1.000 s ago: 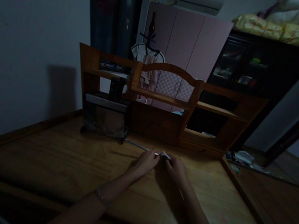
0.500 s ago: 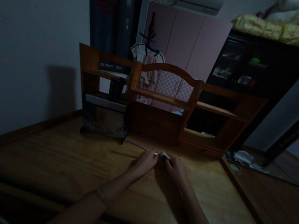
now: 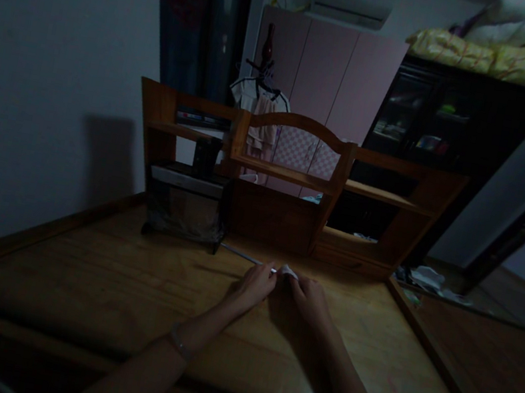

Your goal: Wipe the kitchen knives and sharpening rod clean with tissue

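Over the wooden desk, my left hand [image 3: 258,282] is closed around a thin grey cord [image 3: 242,255], which runs left to the foot of a dark box-shaped appliance [image 3: 184,206]. A short pale end of it shows past my fingers. My right hand [image 3: 310,298] pinches a small crumpled white piece [image 3: 288,271] that looks like cloth or tissue. Both hands are close together, with a narrow gap between them. Dim light hides whether the white piece is wrapped round the cord.
A wooden shelf unit [image 3: 287,172] stands along the far side of the desk [image 3: 123,294]. A black object [image 3: 206,156] rests on top of the appliance. White wall [image 3: 48,84] borders the left; a raised wooden edge [image 3: 431,362] runs down the right.
The white piece at my right fingertips has shifted slightly and now covers more of the dark spot beneath it. Both hands stay nearly in place.
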A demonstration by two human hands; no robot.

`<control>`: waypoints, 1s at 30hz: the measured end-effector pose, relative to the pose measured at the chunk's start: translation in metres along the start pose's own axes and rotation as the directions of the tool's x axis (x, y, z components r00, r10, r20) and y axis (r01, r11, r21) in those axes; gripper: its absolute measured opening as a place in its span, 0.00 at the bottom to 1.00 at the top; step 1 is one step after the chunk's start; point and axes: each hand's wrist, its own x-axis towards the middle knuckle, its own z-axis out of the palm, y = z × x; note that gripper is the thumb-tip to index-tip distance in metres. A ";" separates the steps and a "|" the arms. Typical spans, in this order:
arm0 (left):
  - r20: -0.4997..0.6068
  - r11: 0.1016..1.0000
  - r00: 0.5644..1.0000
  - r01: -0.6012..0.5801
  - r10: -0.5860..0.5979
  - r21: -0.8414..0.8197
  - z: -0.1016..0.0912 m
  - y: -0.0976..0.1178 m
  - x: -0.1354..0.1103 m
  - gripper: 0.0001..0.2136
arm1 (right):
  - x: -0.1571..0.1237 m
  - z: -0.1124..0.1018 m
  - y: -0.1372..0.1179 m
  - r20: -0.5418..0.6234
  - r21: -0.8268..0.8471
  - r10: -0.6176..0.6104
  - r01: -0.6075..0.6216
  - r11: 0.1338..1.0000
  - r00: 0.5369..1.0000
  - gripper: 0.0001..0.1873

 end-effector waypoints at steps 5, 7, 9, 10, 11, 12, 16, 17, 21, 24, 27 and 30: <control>0.029 1.000 1.000 -0.010 0.010 0.023 -0.002 0.002 -0.001 0.13 | 0.000 0.001 0.001 -0.004 -0.065 0.057 -0.057 0.996 0.998 0.22; 0.024 0.999 1.000 -0.009 0.008 0.047 -0.002 0.003 -0.001 0.13 | 0.002 0.004 0.004 -0.012 -0.115 0.084 -0.085 0.990 0.996 0.23; 0.023 0.998 1.000 -0.012 0.010 0.065 -0.002 0.003 0.000 0.13 | 0.003 0.007 0.007 -0.024 -0.145 0.090 -0.092 0.985 0.996 0.23; 0.026 0.998 1.000 -0.018 0.017 0.067 -0.002 0.003 0.000 0.12 | 0.003 0.008 0.008 -0.031 -0.149 0.085 -0.089 0.985 0.996 0.23; 0.031 0.997 0.999 -0.027 0.025 0.067 -0.001 0.002 0.000 0.12 | 0.003 0.009 0.009 -0.039 -0.150 0.081 -0.086 0.985 0.996 0.22; 0.032 0.997 0.999 -0.031 0.029 0.065 -0.001 0.002 0.000 0.12 | 0.003 0.010 0.010 -0.048 -0.150 0.079 -0.086 0.985 0.996 0.22; 0.038 0.998 0.999 -0.032 0.030 0.061 -0.002 0.002 -0.001 0.12 | 0.004 0.011 0.011 -0.062 -0.152 0.088 -0.096 0.984 0.994 0.21; 0.039 0.998 0.999 -0.031 0.029 0.062 -0.002 0.002 -0.001 0.12 | 0.004 0.011 0.011 -0.058 -0.146 0.089 -0.097 0.985 0.994 0.21; 0.048 0.997 0.999 -0.022 0.018 0.071 -0.002 0.003 -0.002 0.13 | 0.004 0.011 0.011 -0.057 -0.114 0.090 -0.096 0.989 0.994 0.20; 0.055 0.997 0.998 -0.020 0.016 0.076 -0.002 0.004 -0.003 0.13 | 0.004 0.011 0.012 -0.058 -0.100 0.095 -0.100 0.990 0.994 0.20; 0.053 0.996 0.998 -0.029 0.024 0.082 -0.003 0.005 -0.003 0.14 | 0.004 0.012 0.013 -0.055 -0.066 0.087 -0.091 0.994 0.995 0.19; 0.062 0.995 0.997 -0.051 0.045 0.083 -0.003 0.006 -0.003 0.14 | 0.003 0.012 0.013 -0.051 0.002 0.062 -0.062 0.998 0.997 0.17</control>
